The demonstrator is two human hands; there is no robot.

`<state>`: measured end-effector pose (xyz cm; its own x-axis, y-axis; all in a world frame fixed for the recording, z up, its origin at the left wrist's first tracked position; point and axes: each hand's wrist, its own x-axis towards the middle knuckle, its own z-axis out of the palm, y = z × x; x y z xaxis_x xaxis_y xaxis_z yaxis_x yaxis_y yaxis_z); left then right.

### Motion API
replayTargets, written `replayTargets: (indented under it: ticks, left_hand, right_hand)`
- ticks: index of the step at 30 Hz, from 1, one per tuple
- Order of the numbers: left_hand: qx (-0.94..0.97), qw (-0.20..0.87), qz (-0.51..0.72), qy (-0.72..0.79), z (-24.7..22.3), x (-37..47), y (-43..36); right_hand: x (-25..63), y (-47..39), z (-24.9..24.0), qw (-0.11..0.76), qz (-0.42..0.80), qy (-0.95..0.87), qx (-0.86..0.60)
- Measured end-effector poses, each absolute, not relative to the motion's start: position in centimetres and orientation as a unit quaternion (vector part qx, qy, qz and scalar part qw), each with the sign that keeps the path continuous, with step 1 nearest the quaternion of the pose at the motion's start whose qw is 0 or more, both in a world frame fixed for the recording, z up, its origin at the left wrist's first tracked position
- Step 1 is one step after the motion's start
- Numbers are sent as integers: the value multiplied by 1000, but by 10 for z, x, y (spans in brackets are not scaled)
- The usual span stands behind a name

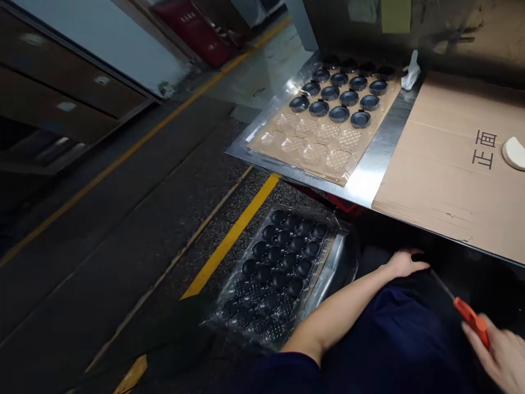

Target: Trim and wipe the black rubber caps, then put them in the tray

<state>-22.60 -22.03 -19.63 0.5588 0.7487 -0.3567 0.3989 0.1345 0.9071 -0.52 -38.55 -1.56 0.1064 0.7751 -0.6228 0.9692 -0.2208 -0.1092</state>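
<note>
My right hand (502, 350), at the lower right edge, is wrapped round the orange handle of a slim tool (471, 320). The tool's thin metal shaft points up and left, its tip close to my left hand. Over my dark lap, below the table edge, my left hand (404, 264) has its thumb and forefinger curved round something dark that I cannot make out against the shadow. Several black round parts (338, 114) sit in a clear plastic tray (315, 153) on the table. A second clear tray (268, 334) with black round parts is lower, to my left.
A metal table (371, 172) bears a cardboard sheet (443, 164) with a white rounded piece (514, 153) on it. Near the back lies a white crumpled item (410, 74). Yellow lines (233, 235) mark the dark floor. Cabinets (69, 82) stand at the far left.
</note>
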Motion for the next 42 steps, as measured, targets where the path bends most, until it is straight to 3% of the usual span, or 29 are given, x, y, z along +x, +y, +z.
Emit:
replayTargets:
  ticks: [8, 22, 32, 42]
  left_hand:
    - [419, 710, 162, 542, -193, -222, -215]
    - [53, 793, 218, 567, -195, -226, -170]
    - [13, 795, 227, 562, -192, -224, -178]
    - [64, 794, 189, 574, -187, -235, -190]
  right_hand:
    - [-38, -334, -2, 247, -247, 642, 682]
    - [-86, -336, -32, 222, -216, 648, 695]
    - [-92, -343, -48, 193, -243, 624, 717]
    - [-110, -355, -41, 111, -289, 607, 732]
